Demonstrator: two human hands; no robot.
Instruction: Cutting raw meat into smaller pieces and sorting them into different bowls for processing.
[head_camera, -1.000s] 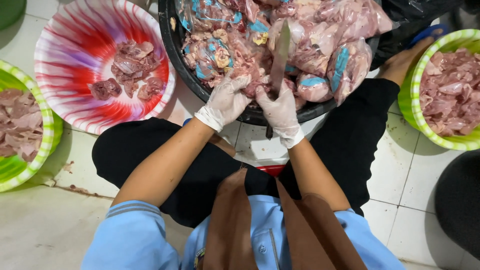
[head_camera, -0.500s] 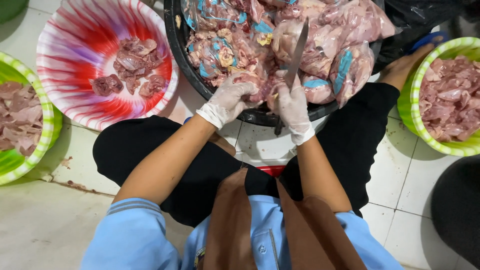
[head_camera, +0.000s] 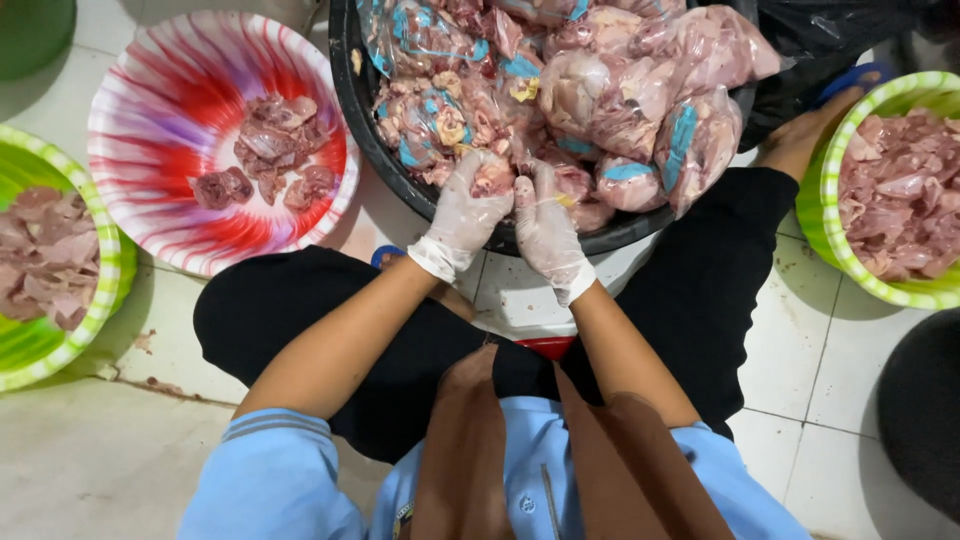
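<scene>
Glistening pink, a raw chicken piece (head_camera: 492, 178) is being gripped by the gloved left hand (head_camera: 462, 212) and pinched by the gloved right hand (head_camera: 547, 225), at the near rim of the black basin (head_camera: 352, 75) heaped with bagged chicken.

White tiled floor (head_camera: 800, 350), stained and wet. Resting directly on it: black basin (head_camera: 400, 170) of bagged raw meat, red-striped bowl (head_camera: 160, 120), two green-rimmed bowls (head_camera: 100, 290) (head_camera: 830, 230) holding meat pieces.
</scene>
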